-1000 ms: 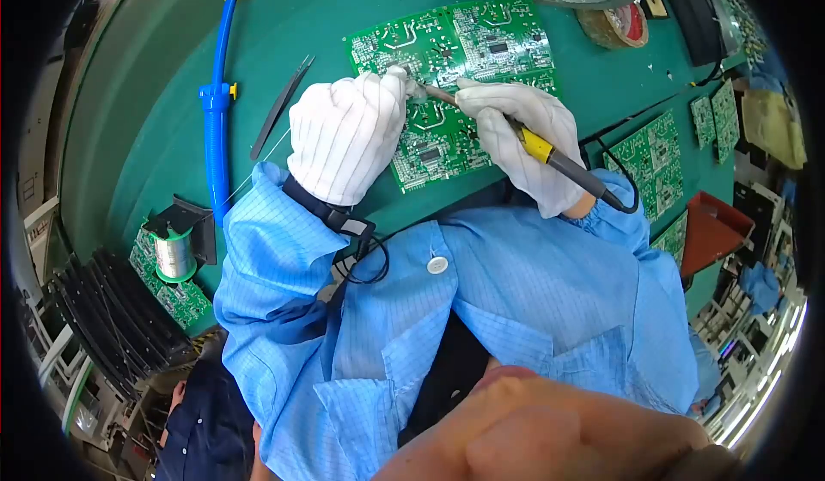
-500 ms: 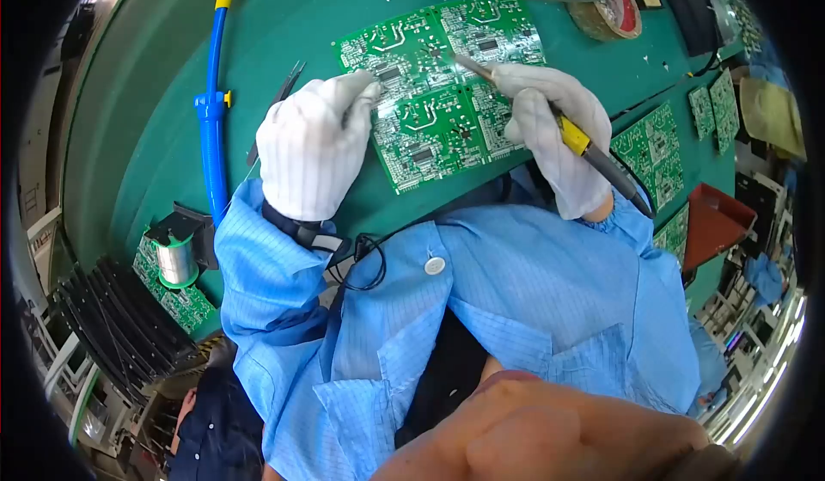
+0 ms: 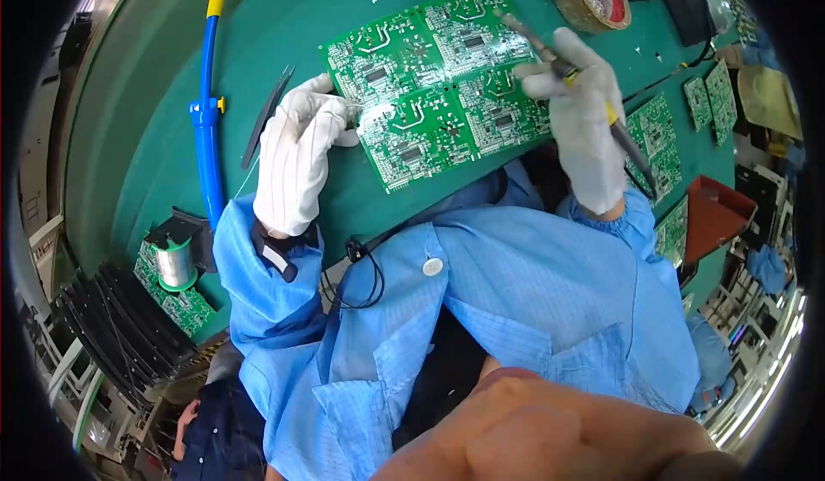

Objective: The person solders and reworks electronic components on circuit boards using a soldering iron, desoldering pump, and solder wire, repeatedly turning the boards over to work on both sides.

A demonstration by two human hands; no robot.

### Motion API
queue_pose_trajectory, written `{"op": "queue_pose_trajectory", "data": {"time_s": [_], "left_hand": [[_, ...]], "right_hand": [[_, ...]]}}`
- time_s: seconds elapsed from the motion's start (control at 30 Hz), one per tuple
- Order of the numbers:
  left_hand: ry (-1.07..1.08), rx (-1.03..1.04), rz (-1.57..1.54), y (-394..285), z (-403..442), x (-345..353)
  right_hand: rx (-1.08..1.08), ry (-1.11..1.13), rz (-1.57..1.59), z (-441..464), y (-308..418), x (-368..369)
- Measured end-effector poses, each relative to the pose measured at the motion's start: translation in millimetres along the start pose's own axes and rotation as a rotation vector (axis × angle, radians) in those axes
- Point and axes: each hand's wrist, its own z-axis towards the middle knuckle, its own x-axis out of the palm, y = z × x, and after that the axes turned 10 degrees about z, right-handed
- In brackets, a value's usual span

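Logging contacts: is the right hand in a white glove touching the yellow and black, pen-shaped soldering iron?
Touching: the head view shows the gloved right hand holding the soldering iron between its fingers.

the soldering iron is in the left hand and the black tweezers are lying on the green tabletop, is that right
Not quite: the soldering iron is in the right hand, not the left, as the head view shows. The black tweezers do lie on the green tabletop.

Place: electronics assembly workshop
Bench: green work surface point(image 3: 292, 17)
Stock: green circuit boards point(image 3: 434, 85)
Tools: soldering iron point(image 3: 543, 49), solder reel point(image 3: 175, 266), tweezers point(image 3: 266, 120)
Workwear: striped blue smock point(image 3: 516, 266)
Lighting: rows of strip lights point(image 3: 765, 399)
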Motion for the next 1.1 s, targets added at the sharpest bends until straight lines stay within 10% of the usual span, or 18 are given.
{"op": "queue_pose_trajectory", "data": {"time_s": [0.3, 0.47, 1.1], "left_hand": [[-0.102, -0.212, 0.108, -3, -27, -23], [-0.412, 0.049, 0.441, -37, -25, -14], [-0.118, 0.158, 0.392, -30, 5, 5]], "right_hand": [[0.074, 0.251, 0.181, -19, -11, 2], [-0.097, 0.302, -0.001, -1, 4, 15], [-0.128, 0.347, -0.082, 13, -9, 17]]}}
